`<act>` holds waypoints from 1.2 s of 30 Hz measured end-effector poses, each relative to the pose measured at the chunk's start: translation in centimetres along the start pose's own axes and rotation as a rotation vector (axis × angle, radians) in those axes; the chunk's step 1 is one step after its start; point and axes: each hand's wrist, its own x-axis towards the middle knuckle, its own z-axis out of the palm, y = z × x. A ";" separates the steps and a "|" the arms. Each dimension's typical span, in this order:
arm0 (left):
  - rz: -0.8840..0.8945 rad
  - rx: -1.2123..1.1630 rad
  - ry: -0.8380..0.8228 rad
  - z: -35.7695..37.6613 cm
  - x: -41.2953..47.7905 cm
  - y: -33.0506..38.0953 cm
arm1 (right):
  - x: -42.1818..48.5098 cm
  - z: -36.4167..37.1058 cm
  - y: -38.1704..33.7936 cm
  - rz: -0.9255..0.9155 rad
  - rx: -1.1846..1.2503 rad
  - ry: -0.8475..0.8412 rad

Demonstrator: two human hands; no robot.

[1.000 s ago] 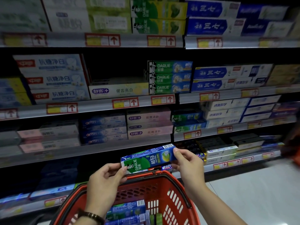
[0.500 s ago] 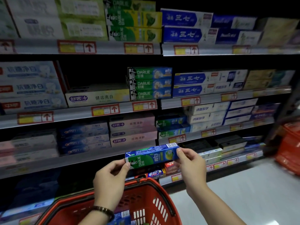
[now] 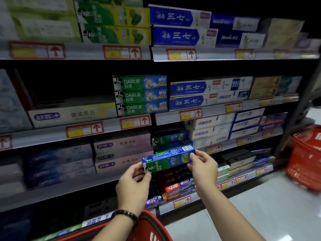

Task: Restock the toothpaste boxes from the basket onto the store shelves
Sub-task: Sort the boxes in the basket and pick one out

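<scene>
A green and blue Darlie toothpaste box (image 3: 169,159) is held level in front of the shelves. My left hand (image 3: 134,186) pinches its left end and my right hand (image 3: 204,168) pinches its right end. Behind it, on the third shelf, lie matching Darlie boxes (image 3: 169,140). A stack of three Darlie boxes (image 3: 140,95) stands on the shelf above. The red basket (image 3: 152,226) shows only its rim at the bottom edge, under my left wrist.
The shelf unit (image 3: 111,126) is packed with rows of other toothpaste boxes and price tags. A second red basket (image 3: 305,157) sits on the pale floor (image 3: 269,206) at the right, beside the shelf end.
Both hands have lifted the Darlie box up and forward toward the third shelf. The view has swung left and closer, so the basket has dropped almost out of frame.
</scene>
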 end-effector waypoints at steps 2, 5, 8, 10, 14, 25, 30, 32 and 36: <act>0.007 0.004 -0.019 1.5 1.0 -0.2 | 1.9 0.2 0.2 -0.007 0.009 0.012; 0.013 0.009 -0.035 3.4 2.3 -0.3 | 4.2 0.5 0.5 -0.021 0.014 0.017; 0.012 0.021 -0.047 4.6 3.4 -0.3 | 5.8 0.8 0.7 -0.015 0.030 0.012; 0.010 0.029 -0.049 5.3 4.2 -0.3 | 6.8 1.1 0.9 -0.015 0.049 -0.004; 0.039 0.000 -0.067 6.7 5.7 0.0 | 8.2 1.8 1.4 -0.041 0.032 -0.035; -0.013 -0.082 -0.117 8.9 8.2 -0.6 | 10.7 3.2 3.0 -0.083 0.059 -0.073; 0.058 0.167 -0.139 9.4 7.9 -0.3 | 11.7 3.5 3.6 -0.061 0.063 -0.073; 0.058 0.207 -0.132 9.4 7.8 -0.2 | 11.7 3.7 3.8 -0.059 0.057 -0.071; 0.063 0.276 -0.134 9.3 7.8 -0.3 | 11.4 4.6 3.8 -0.050 0.026 -0.076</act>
